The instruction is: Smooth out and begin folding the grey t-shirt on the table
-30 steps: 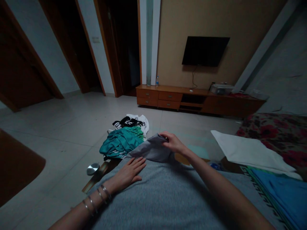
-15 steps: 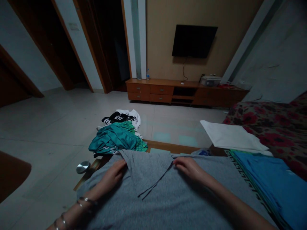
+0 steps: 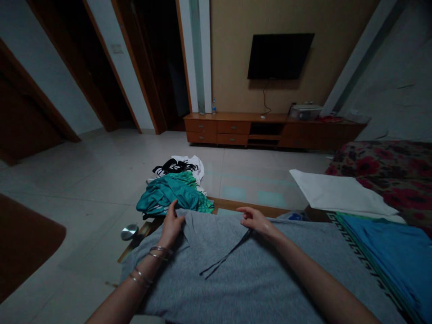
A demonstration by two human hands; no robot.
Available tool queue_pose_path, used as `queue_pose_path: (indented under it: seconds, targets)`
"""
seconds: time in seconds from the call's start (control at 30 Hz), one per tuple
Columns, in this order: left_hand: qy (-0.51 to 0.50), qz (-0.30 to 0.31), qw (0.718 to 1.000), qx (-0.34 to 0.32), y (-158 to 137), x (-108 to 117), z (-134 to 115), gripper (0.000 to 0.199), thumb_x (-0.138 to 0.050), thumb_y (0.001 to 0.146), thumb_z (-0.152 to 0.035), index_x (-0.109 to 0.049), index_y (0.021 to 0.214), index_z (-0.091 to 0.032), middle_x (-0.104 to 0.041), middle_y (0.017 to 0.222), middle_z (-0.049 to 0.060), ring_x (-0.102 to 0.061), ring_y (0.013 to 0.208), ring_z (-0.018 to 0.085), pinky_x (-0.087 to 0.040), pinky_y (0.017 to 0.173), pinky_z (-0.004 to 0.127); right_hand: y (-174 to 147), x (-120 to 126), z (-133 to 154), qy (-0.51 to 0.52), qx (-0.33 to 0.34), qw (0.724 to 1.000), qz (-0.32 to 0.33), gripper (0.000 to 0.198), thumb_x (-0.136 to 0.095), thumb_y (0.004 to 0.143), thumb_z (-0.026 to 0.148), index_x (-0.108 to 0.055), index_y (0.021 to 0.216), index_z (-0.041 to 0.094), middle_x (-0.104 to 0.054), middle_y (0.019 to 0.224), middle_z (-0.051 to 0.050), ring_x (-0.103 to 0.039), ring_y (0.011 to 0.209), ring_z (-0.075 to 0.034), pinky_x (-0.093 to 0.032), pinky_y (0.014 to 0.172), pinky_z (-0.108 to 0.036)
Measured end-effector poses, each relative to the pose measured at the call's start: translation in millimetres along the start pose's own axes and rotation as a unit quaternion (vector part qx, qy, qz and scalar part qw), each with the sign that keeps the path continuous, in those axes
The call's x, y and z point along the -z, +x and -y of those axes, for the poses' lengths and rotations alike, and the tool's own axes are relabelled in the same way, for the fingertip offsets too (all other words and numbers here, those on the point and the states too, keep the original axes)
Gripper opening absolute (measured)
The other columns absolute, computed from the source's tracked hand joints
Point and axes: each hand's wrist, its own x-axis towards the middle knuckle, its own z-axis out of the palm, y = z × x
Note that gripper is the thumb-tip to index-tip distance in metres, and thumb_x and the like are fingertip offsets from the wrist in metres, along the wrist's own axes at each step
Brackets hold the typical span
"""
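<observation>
A large grey garment point(image 3: 270, 270) lies spread in front of me, with a flap at its far edge and two thin dark drawstrings point(image 3: 224, 258) resting on it. My left hand point(image 3: 173, 227) is at the left side of the flap, its thumb and fingers apart and touching the cloth. At the flap's right side, by the upper end of the drawstrings, is my right hand point(image 3: 256, 221). Its index finger is stretched out, apart from the thumb; the other fingers are partly curled.
Beyond my left hand lies a heap of teal clothes point(image 3: 172, 191) with black and white pieces. Folded blue clothes point(image 3: 391, 252) and a white cloth point(image 3: 340, 191) lie at right, near a flowered sofa point(image 3: 381, 166). A round metal object point(image 3: 129, 232) sits at the table's left corner.
Both hands have loosened and moved up toward the flap's far edge. The flap's folded-over tip now lies flatter. The view has shifted slightly to the left.
</observation>
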Motion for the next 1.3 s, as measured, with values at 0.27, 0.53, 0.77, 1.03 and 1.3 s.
queue_pose_path:
  seconds: [0.27,0.53,0.77,1.03,1.3]
  targets:
    - [-0.031,0.078,0.996,0.021,1,18,13,0.058,-0.056,0.065,-0.029,-0.062,0.12,-0.012,-0.065,0.084,0.004,-0.051,0.061,0.013,-0.039,0.058,0.023,-11,9,-16,0.02,-0.01,0.999,0.026,0.043,-0.062,0.07,0.029,-0.067,0.11,0.016,-0.068,0.101,-0.006,-0.059,0.087,-0.017,-0.043,0.081,-0.03]
    - [0.306,-0.008,0.913,-0.27,8,20,7,0.028,-0.05,0.08,-0.022,-0.072,0.096,-0.02,-0.058,0.099,0.009,-0.05,0.094,0.023,-0.042,0.08,0.033,3,-3,-9,0.038,-0.027,0.999,-0.025,0.03,-0.064,0.069,0.034,-0.069,0.09,0.014,-0.066,0.077,-0.003,-0.057,0.071,-0.015,-0.043,0.067,-0.027]
    - [0.312,0.046,0.869,-0.382,16,33,17,0.026,-0.04,0.089,-0.02,-0.064,0.08,-0.017,-0.057,0.087,0.008,-0.047,0.086,0.02,-0.04,0.077,0.03,-1,-8,-10,0.057,-0.039,0.995,-0.066,0.049,-0.058,0.063,0.019,-0.067,0.111,0.014,-0.067,0.077,-0.002,-0.055,0.064,-0.012,-0.043,0.064,-0.025]
    - [0.383,0.104,0.842,-0.365,15,41,17,0.019,-0.041,0.083,-0.017,-0.059,0.076,-0.017,-0.053,0.085,0.006,-0.046,0.082,0.019,-0.038,0.072,0.029,-4,-3,-16,0.036,-0.017,0.996,-0.083,0.042,-0.061,0.068,0.026,-0.068,0.108,0.014,-0.071,0.1,-0.008,-0.063,0.089,-0.018,-0.046,0.088,-0.035]
    - [0.191,0.023,0.974,-0.121,-5,46,25,0.04,-0.055,0.08,-0.036,-0.05,0.115,-0.017,-0.062,0.092,0.006,-0.061,0.081,0.021,-0.049,0.073,0.032,-51,-11,14,-0.25,0.143,0.946,-0.147,0.029,-0.054,0.085,0.024,-0.064,0.112,0.017,-0.062,0.107,-0.011,-0.055,0.101,-0.023,-0.042,0.092,-0.041]
